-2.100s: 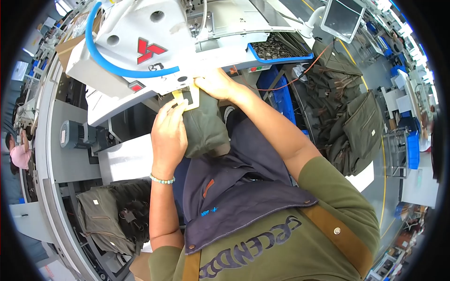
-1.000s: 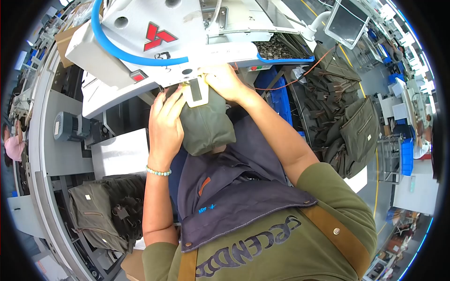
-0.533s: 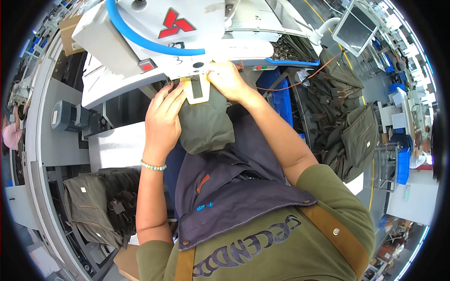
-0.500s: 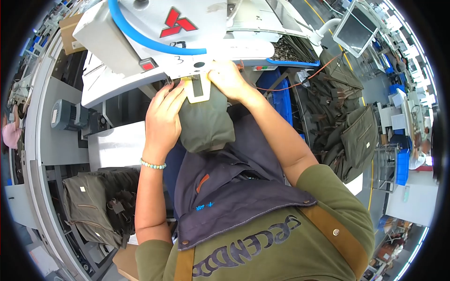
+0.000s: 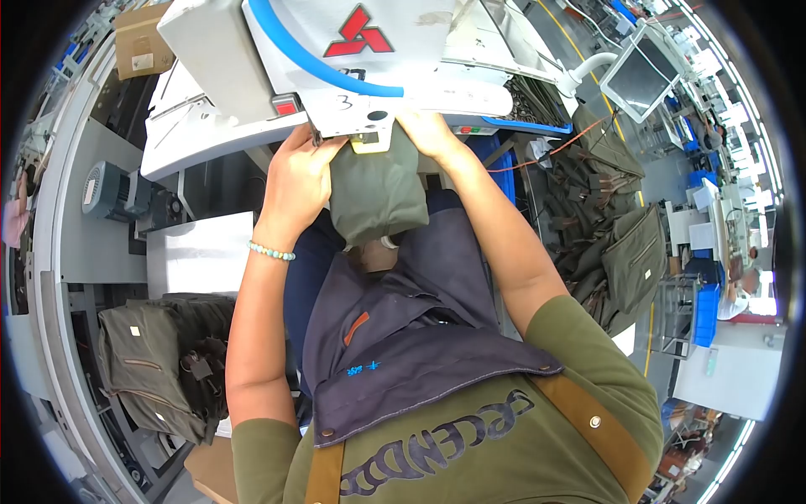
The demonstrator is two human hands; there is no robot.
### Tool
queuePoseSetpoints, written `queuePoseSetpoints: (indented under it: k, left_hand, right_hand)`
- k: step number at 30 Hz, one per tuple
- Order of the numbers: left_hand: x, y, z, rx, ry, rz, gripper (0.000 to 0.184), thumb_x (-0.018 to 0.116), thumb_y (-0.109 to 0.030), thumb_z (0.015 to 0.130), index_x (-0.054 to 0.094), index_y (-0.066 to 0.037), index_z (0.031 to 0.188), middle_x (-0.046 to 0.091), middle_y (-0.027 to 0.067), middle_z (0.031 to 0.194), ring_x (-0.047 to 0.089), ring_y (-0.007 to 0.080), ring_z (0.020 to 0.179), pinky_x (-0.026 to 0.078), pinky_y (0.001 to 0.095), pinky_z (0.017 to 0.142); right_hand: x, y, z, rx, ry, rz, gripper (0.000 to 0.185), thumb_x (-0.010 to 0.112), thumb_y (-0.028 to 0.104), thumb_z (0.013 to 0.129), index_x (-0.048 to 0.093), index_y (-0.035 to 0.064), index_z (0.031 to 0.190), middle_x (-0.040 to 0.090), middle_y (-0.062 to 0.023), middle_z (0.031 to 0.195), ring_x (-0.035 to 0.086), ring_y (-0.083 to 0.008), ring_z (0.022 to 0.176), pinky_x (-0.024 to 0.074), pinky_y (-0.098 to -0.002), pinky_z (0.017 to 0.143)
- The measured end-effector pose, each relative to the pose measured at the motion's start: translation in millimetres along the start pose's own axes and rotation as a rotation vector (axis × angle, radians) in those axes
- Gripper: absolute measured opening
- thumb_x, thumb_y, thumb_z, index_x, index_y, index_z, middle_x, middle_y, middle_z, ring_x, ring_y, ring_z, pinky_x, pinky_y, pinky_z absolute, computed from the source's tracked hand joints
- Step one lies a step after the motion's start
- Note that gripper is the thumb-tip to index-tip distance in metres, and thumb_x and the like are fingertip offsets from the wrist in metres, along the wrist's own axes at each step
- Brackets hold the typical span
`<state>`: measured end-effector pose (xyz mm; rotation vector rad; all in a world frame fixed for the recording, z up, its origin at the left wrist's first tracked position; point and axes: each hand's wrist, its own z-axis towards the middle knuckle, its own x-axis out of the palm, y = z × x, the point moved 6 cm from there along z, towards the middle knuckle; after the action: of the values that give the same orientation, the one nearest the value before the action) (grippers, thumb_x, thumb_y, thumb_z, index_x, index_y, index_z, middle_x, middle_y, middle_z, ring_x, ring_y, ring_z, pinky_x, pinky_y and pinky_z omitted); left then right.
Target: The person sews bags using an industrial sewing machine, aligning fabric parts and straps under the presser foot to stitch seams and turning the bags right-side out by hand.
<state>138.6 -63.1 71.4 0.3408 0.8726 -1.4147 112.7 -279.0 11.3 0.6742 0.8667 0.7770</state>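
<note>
A dark olive-green fabric piece [image 5: 378,191], shaped like a pouch or bag part, hangs from under the white sewing machine head [image 5: 369,76] toward my lap. My left hand [image 5: 300,181] is closed at the cloth's upper left edge, thumb and fingers close to the machine's needle area. On the other side my right hand [image 5: 428,134] reaches to the upper right edge of the cloth. Its fingertips are hidden by the machine head. Between the hands sits a pale yellow guard plate [image 5: 374,141]. The needle itself does not show.
Stacked olive bags [image 5: 155,361] lie at the lower left, with more bags [image 5: 630,260] on the right. A motor [image 5: 107,189] sits under the table at left. A screen [image 5: 642,69] stands at upper right, and an orange cord [image 5: 554,151] runs below it.
The machine and cloth appear further right and slightly higher in view. My left fingers, stretched along the cloth before, are now bent and drawn together. My right fingers are more hidden behind the machine head.
</note>
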Motion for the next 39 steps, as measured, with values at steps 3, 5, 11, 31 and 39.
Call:
queuePoseSetpoints:
  k: [3,5,11,31,39]
  left_hand:
    - [-1,3,-2,-0.015,-0.010,0.024,0.038,0.056,0.009,0.075,0.074,-0.004,0.106,0.072,0.0134,0.099,0.064,0.0316,0.106,0.055,0.0402,0.089]
    - [-3,3,-4,-0.031,-0.001,0.050,0.038,0.056,0.009,0.076,0.074,-0.004,0.107,0.072,0.0133,0.099,0.064,0.0313,0.107,0.055,0.0402,0.089]
    - [-7,-4,-12,-0.042,0.010,0.069,0.037,0.058,0.007,0.078,0.072,-0.002,0.110,0.072,0.0116,0.100,0.064,0.0309,0.108,0.055,0.0406,0.090]
    - [-122,-190,-21,-0.080,0.047,-1.892,0.009,0.057,-0.004,0.088,0.063,-0.002,0.094,0.065,0.0089,0.089,0.060,0.0294,0.096,0.045,0.0403,0.084]
    - [-134,-185,-26,-0.075,0.015,-1.978,0.006,0.057,-0.005,0.091,0.057,-0.005,0.096,0.059,0.0046,0.088,0.054,0.0244,0.094,0.040,0.0376,0.082]
  right_hand:
    - [7,1,2,0.064,0.016,0.024,0.027,0.060,0.015,0.095,0.061,-0.0006,0.117,0.059,-0.0164,0.121,0.055,-0.0293,0.112,0.0460,-0.0401,0.095]
    - [12,7,3,0.083,0.014,-0.001,0.025,0.061,0.014,0.094,0.062,-0.0011,0.114,0.060,-0.0164,0.118,0.056,-0.0295,0.111,0.0465,-0.0404,0.094]
    - [12,11,-2,0.024,-0.043,0.002,0.024,0.055,0.012,0.090,0.065,-0.0030,0.106,0.067,-0.0160,0.098,0.063,-0.0270,0.094,0.0498,-0.0381,0.085]
    - [16,50,-33,-0.206,0.010,-0.212,0.028,0.054,0.013,0.085,0.076,0.0061,0.101,0.058,-0.0108,0.111,0.051,-0.0279,0.112,0.0430,-0.0394,0.099]
    - [20,45,-33,-0.335,-0.027,-0.320,0.029,0.052,0.013,0.092,0.074,0.0073,0.110,0.062,-0.0102,0.112,0.058,-0.0271,0.103,0.0449,-0.0351,0.097]
